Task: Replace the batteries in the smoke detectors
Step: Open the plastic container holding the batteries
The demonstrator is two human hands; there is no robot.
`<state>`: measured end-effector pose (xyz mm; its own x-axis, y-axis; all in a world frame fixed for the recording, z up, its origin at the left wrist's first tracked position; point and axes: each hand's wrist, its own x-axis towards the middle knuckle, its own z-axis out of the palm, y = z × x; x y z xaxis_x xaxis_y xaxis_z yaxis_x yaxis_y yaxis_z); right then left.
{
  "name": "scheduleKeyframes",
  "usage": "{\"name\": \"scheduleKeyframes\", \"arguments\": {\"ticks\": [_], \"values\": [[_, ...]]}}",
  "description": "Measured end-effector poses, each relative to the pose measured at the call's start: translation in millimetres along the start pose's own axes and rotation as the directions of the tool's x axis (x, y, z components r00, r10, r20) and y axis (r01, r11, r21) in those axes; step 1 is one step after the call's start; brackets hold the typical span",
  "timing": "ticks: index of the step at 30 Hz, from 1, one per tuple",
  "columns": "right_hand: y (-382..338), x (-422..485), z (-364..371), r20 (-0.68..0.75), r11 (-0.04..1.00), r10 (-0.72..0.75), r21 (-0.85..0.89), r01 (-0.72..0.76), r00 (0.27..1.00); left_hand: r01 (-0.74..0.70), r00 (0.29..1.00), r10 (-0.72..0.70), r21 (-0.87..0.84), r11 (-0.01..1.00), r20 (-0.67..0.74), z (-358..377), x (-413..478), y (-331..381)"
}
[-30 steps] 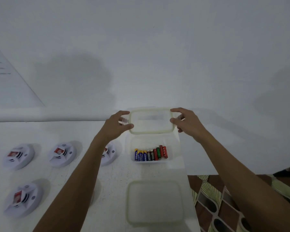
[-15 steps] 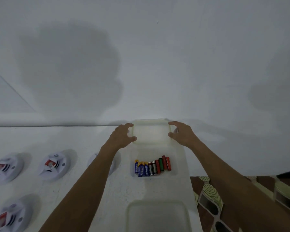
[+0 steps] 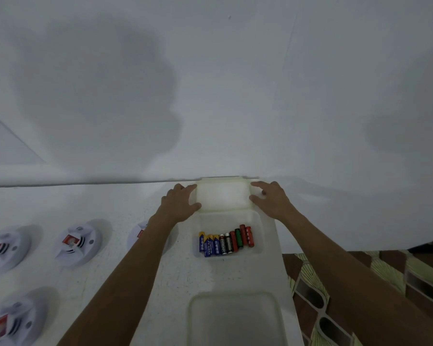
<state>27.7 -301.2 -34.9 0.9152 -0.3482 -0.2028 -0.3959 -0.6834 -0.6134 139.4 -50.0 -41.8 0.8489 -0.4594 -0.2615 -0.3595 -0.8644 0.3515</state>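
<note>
At the tabletop's far edge a translucent lid is gripped between left hand and right hand, behind an open container of batteries.

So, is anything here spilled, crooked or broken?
Nothing stands out. The batteries lie in a neat row in the open container, the left hand and right hand hold a lid level, and the smoke detectors sit flat.

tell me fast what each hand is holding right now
Left hand: grips the left edge of the translucent white rectangular plastic lid.
Right hand: grips the same lid's right edge.
</note>
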Motion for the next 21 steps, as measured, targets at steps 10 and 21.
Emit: {"name": "scheduleKeyframes", "arguments": {"ticks": [10, 21], "values": [[-13.0, -67.2, -22.4, -0.164, 0.984, -0.069, 0.152, 0.095, 0.984, -0.138, 0.968, 0.074, -0.261, 0.955, -0.24, -21.3, -81.0, 6.7], [-12.7, -210.1, 7.2, -0.121, 0.94, -0.163, 0.281, 0.191, 0.979, -0.189, 0.953, 0.04, -0.488, 0.852, -0.299, 24.5, -219.1, 17.5]]}}
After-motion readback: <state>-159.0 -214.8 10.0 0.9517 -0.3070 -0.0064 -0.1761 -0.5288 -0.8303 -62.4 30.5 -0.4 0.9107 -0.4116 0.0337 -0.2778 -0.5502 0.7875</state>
